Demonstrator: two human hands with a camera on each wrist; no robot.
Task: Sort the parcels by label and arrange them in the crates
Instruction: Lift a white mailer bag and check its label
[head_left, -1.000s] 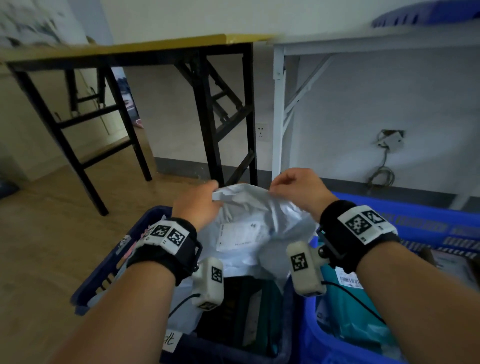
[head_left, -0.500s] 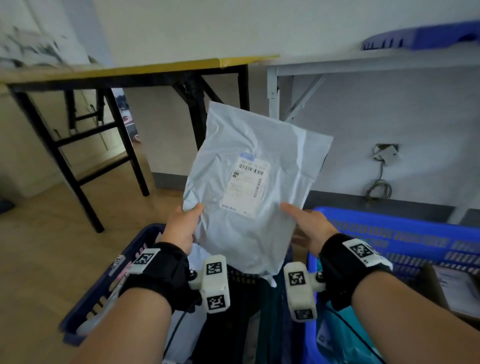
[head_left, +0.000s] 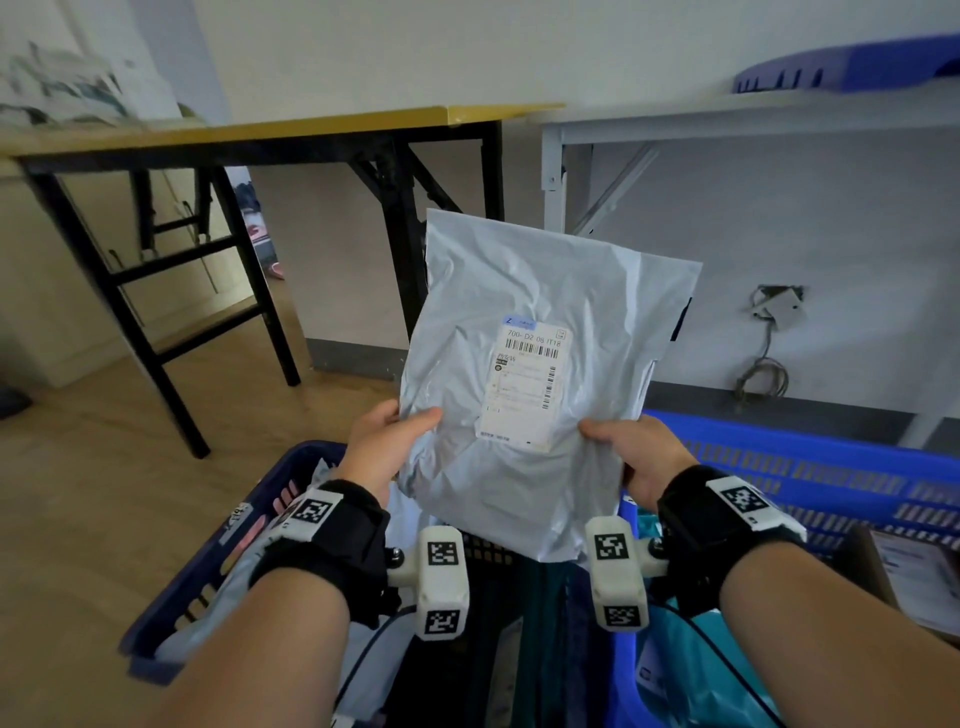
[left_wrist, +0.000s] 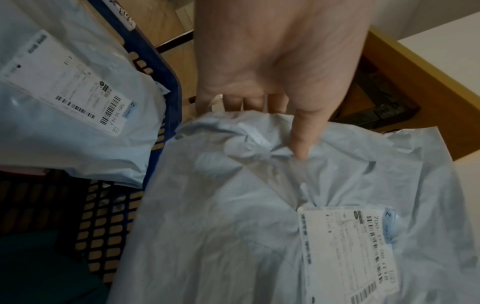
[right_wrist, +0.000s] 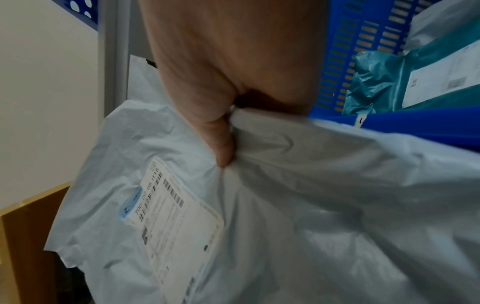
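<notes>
A: What sits below?
B: A bright blue crate (head_left: 810, 467) on the right holding a teal parcel (right_wrist: 384, 82), and a dark blue crate (head_left: 208, 561) on the left with a grey parcel (left_wrist: 64, 102) inside.
A: And the pale grey parcel (head_left: 524, 374)?
B: Upright in the air above both crates, label (head_left: 524, 384) facing the person.
A: The hands?
B: Left hand (head_left: 382, 441) pinches its lower left edge; right hand (head_left: 631, 447) pinches the lower right edge, thumbs in front.

Left hand (left_wrist: 272, 61) pinches the grey poly mailer (left_wrist: 259, 226) at its crumpled edge, thumb (left_wrist: 301, 133) pressing the front. Second labelled mailer (left_wrist: 64, 102) lies against the dark blue crate's rim (left_wrist: 166, 82).
</notes>
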